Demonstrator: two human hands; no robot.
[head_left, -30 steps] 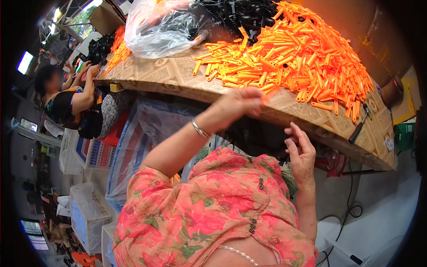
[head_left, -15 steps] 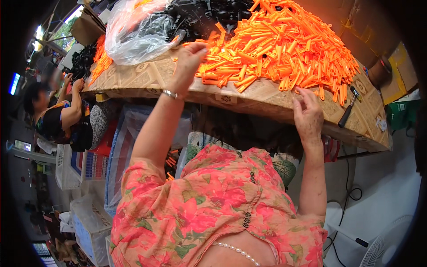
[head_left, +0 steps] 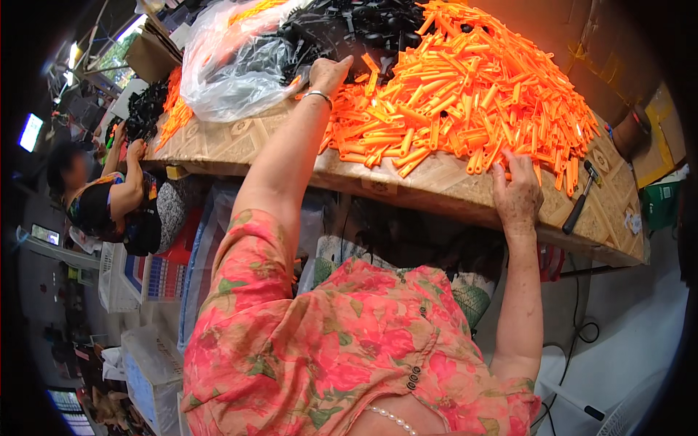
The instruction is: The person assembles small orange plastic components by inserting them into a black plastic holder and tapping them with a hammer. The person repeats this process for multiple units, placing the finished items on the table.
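A large heap of orange plastic handles [head_left: 465,94] covers the middle of the table. Behind it, towards the left, lies a pile of black plastic parts [head_left: 349,29]. My left hand [head_left: 331,75], with a bracelet at its wrist, reaches to the near edge of the black pile. Its fingers are curled, and whatever they hold is hidden. My right hand [head_left: 518,192] rests at the heap's near right edge. Its thumb and fingers are bent but apart, with the fingertips among the orange handles.
A hammer [head_left: 582,198] lies on the patterned tabletop [head_left: 378,187] at the right. Left of the black pile sits a clear plastic bag [head_left: 225,87]. Another person [head_left: 109,196] works at the table's far left. Plastic crates [head_left: 156,276] stand on the floor, and a cardboard box [head_left: 658,138] at the right.
My left hand has moved forward and right, from above the heap's left side to the black pile. My right hand stays by the heap's edge. The whole view has shifted slightly.
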